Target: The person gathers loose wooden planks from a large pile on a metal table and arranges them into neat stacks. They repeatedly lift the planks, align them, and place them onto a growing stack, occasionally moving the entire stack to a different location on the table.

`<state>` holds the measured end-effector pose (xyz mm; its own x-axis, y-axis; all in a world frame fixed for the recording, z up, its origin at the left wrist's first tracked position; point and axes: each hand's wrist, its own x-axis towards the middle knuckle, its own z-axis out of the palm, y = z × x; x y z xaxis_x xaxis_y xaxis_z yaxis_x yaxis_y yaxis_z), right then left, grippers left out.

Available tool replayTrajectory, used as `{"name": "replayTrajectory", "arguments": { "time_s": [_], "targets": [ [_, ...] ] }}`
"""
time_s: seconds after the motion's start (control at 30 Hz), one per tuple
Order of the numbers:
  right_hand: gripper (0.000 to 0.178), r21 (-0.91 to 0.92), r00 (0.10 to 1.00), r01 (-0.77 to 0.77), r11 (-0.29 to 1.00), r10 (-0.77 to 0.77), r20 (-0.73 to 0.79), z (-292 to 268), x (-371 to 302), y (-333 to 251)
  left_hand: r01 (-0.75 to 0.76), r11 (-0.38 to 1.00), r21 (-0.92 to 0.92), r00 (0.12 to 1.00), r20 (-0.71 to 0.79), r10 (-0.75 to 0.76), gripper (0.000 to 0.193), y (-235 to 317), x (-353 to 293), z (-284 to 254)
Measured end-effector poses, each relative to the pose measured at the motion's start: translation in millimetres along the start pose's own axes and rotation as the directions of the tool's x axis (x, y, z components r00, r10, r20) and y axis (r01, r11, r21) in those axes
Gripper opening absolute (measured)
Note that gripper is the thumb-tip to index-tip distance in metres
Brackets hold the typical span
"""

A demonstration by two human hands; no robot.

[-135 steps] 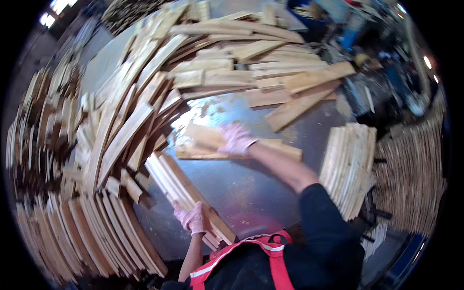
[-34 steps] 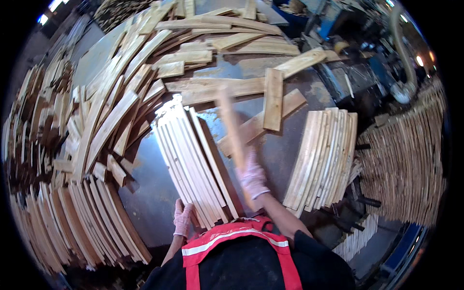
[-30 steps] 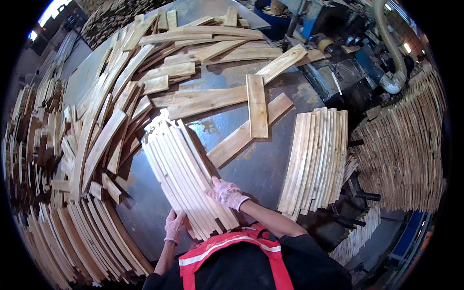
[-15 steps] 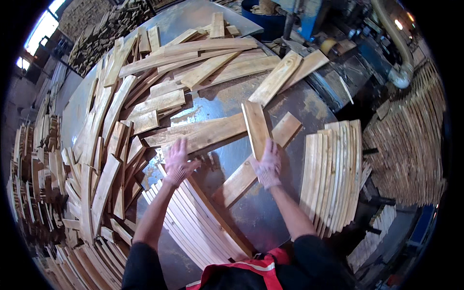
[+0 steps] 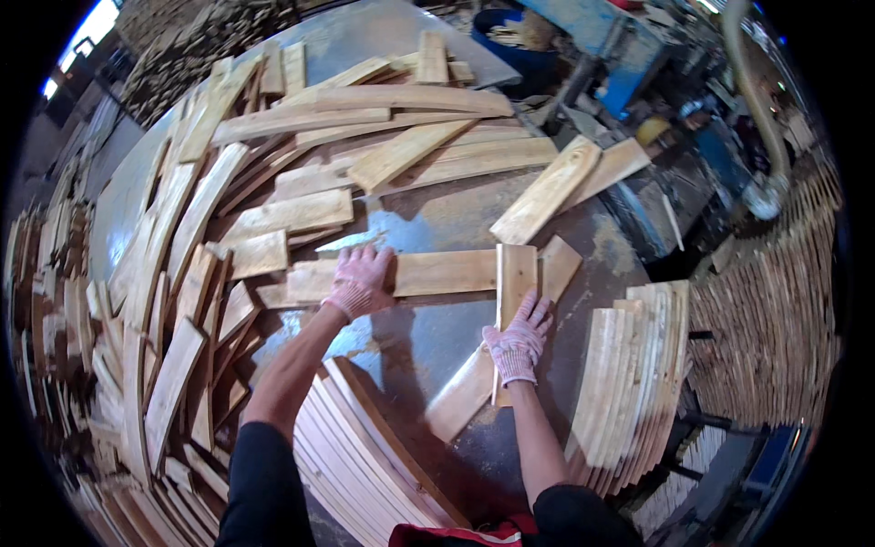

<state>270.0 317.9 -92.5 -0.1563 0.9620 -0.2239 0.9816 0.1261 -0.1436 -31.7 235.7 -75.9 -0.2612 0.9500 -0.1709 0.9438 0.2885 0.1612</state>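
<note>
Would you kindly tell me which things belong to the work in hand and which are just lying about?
Job in hand:
left hand on a crosswise board
right hand on a short board
probably the nearest board row

Apparently just lying about:
blue tub
pale hose

- Metal tabletop [image 5: 410,337]: bare patch beyond the near row of boards [image 5: 351,447]; passable between the two forearms.
- Crosswise board [image 5: 444,272], beneath the left hand [image 5: 360,281]: bars the patch's far side.
- Short board [image 5: 517,273], beneath the right hand [image 5: 518,343], over a slanting board [image 5: 460,392]: obstructs the right side.
- Right row of boards [image 5: 631,365]: narrow bare lane between it and the right hand.
- Heaped boards [image 5: 175,378]: block the left.
</note>
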Motion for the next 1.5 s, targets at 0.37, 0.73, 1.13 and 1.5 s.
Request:
{"name": "replayTrajectory", "arguments": {
  "time_s": [0.37,0.73,1.13,1.5],
  "targets": [
    [0.127,0.127,0.998,-0.055,0.990,0.052,0.026,8,-21,70,-0.318,0.765,-0.560,0.819,-0.568,-0.076,0.095,22,-48,-186],
    [0.110,0.066,0.992,0.110,0.992,-0.105,-0.076,16,-57,70,-0.367,0.037,-0.929,0.821,-0.343,-0.458,0.088,-81,-318,-264],
    [0.119,0.736,0.595,0.147,0.661,-0.653,0.468,101,-223,101,-0.130,-0.407,-0.904,0.474,0.304,-0.826,0.036,-19,-502,155],
    [0.093,-0.071,0.513,0.858,0.509,-0.855,0.077,-1,-57,1,0.521,-0.223,-0.824,0.453,0.488,-0.746,0.041,23,-476,57]
  ]
}}
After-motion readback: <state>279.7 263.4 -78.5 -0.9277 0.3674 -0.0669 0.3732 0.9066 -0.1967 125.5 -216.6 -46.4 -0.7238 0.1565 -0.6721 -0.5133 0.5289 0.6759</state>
